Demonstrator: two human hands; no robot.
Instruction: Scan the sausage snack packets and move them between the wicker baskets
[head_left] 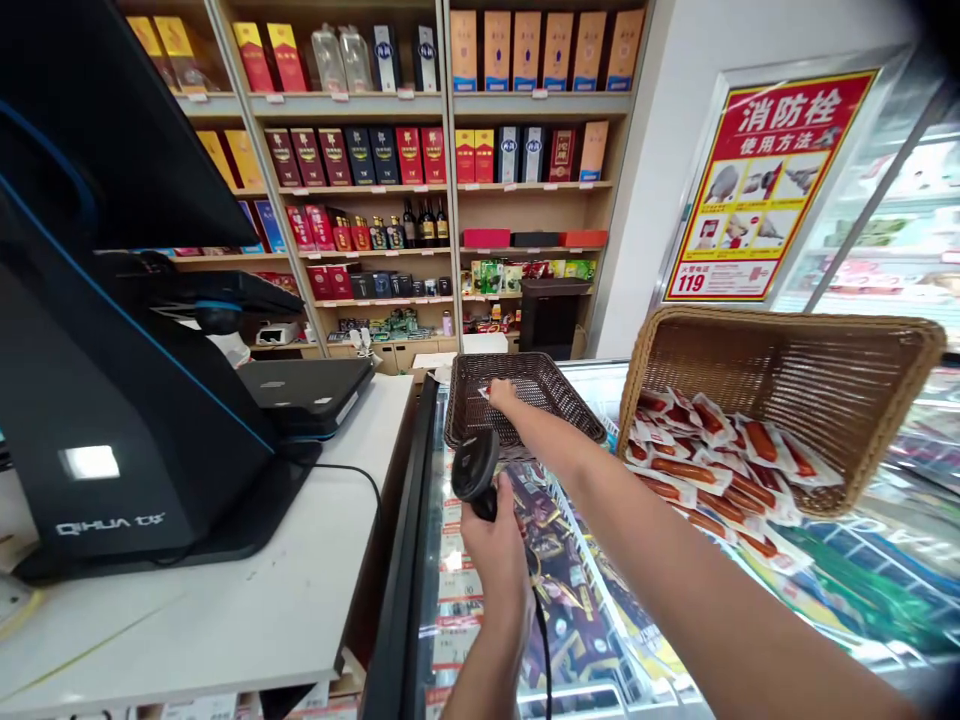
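My left hand (491, 540) is wrapped round the handle of a black barcode scanner (475, 465), held upright above the glass top of a freezer (592, 610), its cord hanging down. Farther forward, my right hand (504, 393) is stretched out over a dark brown wicker basket (555, 385). Its fingers are closed on a small red and white packet, which looks like a wrapped sausage (485, 392); most of it is hidden by the hand. On the right, a tan wicker basket (847, 370) lies tipped on its side, with several wrapped sausages (709, 475) in and spilling from it.
At left a black checkout machine (150, 440) and a flat black scale (300, 390) stand on a white counter (225, 610). Shelves of boxed bottles (352, 160) line the back wall. A red fire hydrant poster (772, 190) hangs at right.
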